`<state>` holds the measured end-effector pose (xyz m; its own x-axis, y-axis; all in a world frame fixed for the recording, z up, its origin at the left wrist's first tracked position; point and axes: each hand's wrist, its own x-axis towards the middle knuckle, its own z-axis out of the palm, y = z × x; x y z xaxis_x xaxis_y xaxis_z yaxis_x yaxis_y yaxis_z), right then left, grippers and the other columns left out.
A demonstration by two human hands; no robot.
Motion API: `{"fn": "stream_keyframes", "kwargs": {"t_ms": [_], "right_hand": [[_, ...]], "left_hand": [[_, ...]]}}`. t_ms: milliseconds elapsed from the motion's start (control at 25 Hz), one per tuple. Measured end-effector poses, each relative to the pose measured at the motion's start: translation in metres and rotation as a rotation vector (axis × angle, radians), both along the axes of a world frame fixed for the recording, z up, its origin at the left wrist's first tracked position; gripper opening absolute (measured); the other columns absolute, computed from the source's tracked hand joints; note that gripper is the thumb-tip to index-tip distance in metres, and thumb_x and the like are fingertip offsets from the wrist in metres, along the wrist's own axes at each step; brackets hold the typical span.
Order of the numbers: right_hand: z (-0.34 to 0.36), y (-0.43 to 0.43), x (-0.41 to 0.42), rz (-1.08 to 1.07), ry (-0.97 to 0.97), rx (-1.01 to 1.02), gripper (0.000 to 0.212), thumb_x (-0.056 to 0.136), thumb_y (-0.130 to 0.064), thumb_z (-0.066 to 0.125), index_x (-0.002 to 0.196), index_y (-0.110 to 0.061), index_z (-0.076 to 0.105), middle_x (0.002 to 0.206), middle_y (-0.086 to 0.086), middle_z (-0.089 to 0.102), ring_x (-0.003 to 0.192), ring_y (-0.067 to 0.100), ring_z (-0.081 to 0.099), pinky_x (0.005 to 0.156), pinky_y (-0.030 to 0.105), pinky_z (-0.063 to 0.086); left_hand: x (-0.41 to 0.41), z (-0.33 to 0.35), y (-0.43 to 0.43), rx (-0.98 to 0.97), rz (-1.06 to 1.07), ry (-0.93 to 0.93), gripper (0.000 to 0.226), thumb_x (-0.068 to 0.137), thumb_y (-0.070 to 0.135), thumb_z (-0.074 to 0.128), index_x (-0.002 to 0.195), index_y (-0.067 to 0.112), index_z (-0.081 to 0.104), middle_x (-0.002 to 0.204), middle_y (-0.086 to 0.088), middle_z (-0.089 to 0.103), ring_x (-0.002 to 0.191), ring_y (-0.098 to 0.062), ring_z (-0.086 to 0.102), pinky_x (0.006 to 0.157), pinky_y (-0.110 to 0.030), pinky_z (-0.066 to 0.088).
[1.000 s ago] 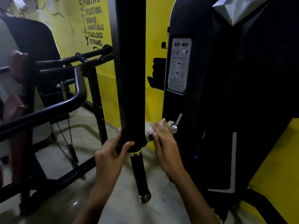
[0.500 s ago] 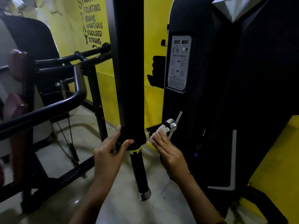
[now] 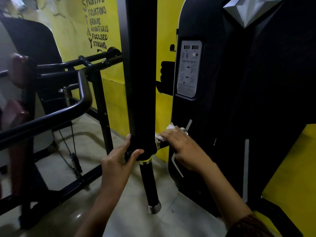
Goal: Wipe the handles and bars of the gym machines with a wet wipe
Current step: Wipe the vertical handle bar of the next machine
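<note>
The tall black machine housing [image 3: 239, 100] filled the right of the view, standing on the pale floor [image 3: 179, 219] against the yellow wall [image 3: 111, 93], with an instruction placard [image 3: 188, 71] on its near face. In front of it hung the wide black swing arm [image 3: 141, 74], ending low down in a joint from which two grips branched: a vertical handle [image 3: 150, 183] pointing at the floor and a short side handle [image 3: 165, 143] sticking out to the right with a chrome end cap [image 3: 184, 130]. To the left a curved black bar [image 3: 51, 117] of a neighbouring machine stood untouched, probably a later target. The left hand [image 3: 119, 161] was cupped on the joint, thumb across the front and fingers reaching behind the arm, likely to stop the hanging arm swinging while it was rubbed. The right hand [image 3: 181, 146] lay over the side handle with fingers curled down around it, pressing the white wet wipe [image 3: 168, 130] against the grip; only crumpled bits of the wipe showed, above and beside the fingertips. Wrapping the wipe round the grip would clean its whole girth in one stroke.
</note>
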<state>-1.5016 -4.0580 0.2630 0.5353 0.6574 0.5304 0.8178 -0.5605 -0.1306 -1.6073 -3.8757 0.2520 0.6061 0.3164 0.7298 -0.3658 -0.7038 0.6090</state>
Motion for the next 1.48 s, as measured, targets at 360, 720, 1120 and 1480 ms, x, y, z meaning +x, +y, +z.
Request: {"fn": "stream_keyframes", "kwargs": {"t_ms": [360,720,1120,1480], "right_hand": [[0.003,0.0,-0.001,-0.015,-0.137,0.089,0.066,0.067,0.009,0.028,0.125,-0.01,0.053,0.122,0.011,0.058,0.119,0.018,0.039,0.114,0.025,0.016],[-0.049,-0.039,-0.003,-0.094,0.048,0.364,0.067,0.079,0.023,0.048,0.138,-0.008,0.039,0.147,0.009,0.034,0.13,0.007,0.036,0.104,0.009,0.027],[-0.026,0.028,-0.02,-0.211,0.18,0.593,0.045,0.095,-0.036,0.038,0.133,-0.014,0.048,0.145,-0.003,0.035,0.14,0.005,0.011,0.114,0.016,0.007],[-0.036,0.029,-0.053,-0.013,0.147,0.986,0.036,0.083,0.007,0.055,0.117,-0.004,0.06,0.117,-0.005,0.063,0.109,0.004,0.06,0.09,0.015,0.047]], "left_hand": [[0.004,-0.004,0.002,0.016,0.007,-0.013,0.052,0.069,0.026,0.07,0.113,0.0,0.062,0.107,0.002,0.058,0.099,0.007,0.048,0.084,0.005,0.035],[0.005,-0.006,0.002,0.03,0.005,-0.023,0.05,0.071,0.02,0.069,0.115,0.0,0.059,0.111,-0.002,0.058,0.103,0.005,0.048,0.088,0.003,0.034],[0.002,-0.004,-0.002,0.016,0.031,-0.033,0.053,0.07,0.021,0.066,0.119,0.005,0.052,0.109,-0.013,0.064,0.105,0.0,0.049,0.087,0.004,0.033],[0.0,-0.004,0.0,0.021,0.018,-0.059,0.052,0.071,0.02,0.065,0.119,0.007,0.05,0.109,-0.002,0.058,0.103,0.004,0.048,0.088,0.004,0.033]]}}
